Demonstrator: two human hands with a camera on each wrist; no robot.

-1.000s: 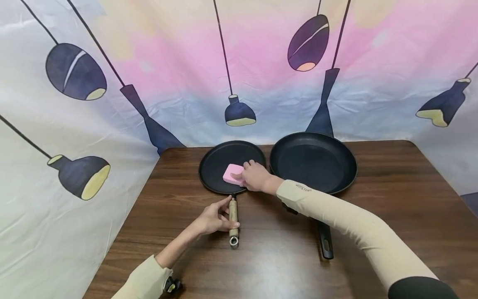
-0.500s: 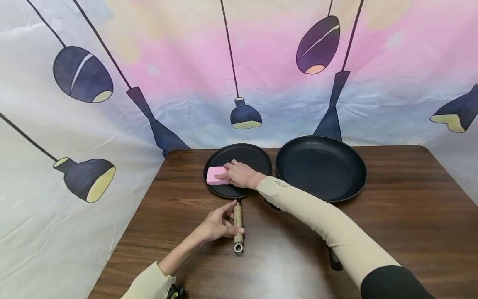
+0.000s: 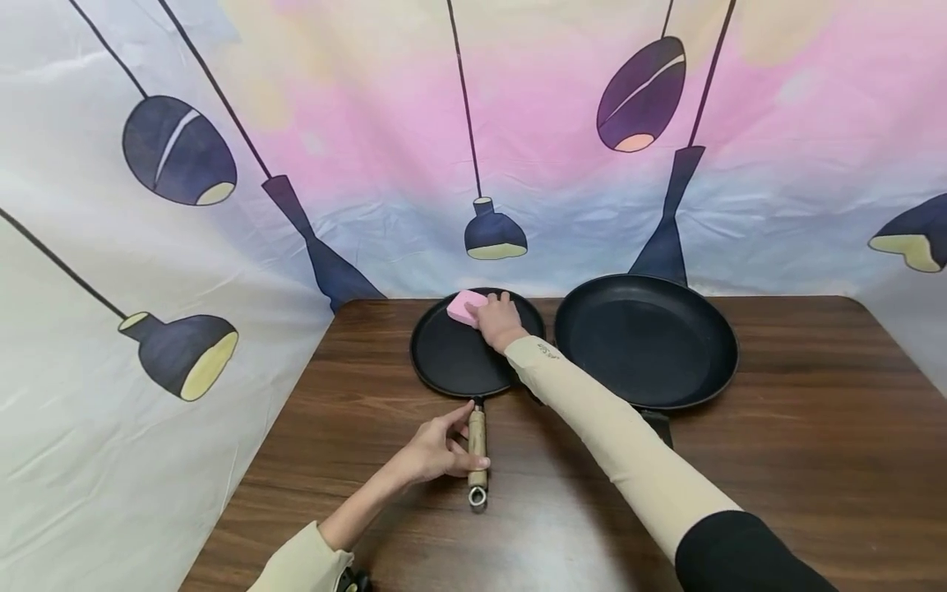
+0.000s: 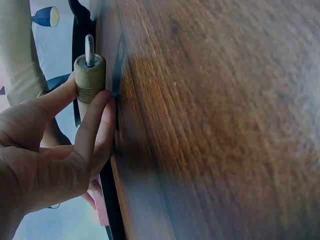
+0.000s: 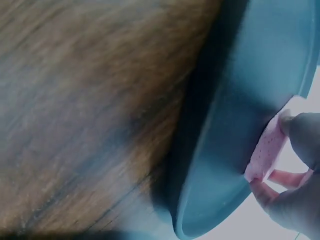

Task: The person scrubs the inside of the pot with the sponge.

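Note:
A flat round black pan (image 3: 459, 362) with a wooden handle (image 3: 478, 440) lies on the table. My left hand (image 3: 436, 448) holds that handle between thumb and fingers; in the left wrist view the wooden handle (image 4: 90, 80) ends in a metal ring. Pinched in my right hand (image 3: 500, 319) is a pink sponge (image 3: 467, 307), near the far rim of the pan. Seen from the right wrist, the sponge (image 5: 270, 147) lies against the pan's dark surface (image 5: 240, 135), thumb on one side and fingers on the other.
A larger, deeper black frying pan (image 3: 647, 341) stands close on the right, its handle (image 3: 657, 426) partly hidden under my right sleeve. Both pans are on a brown wooden table (image 3: 829, 395). Behind the table hangs a cloth backdrop (image 3: 370, 107) printed with lamps.
My right hand has slid the sponge across the pan, first leftward, then away from me and a little right to the far rim. The left hand keeps its hold on the handle.

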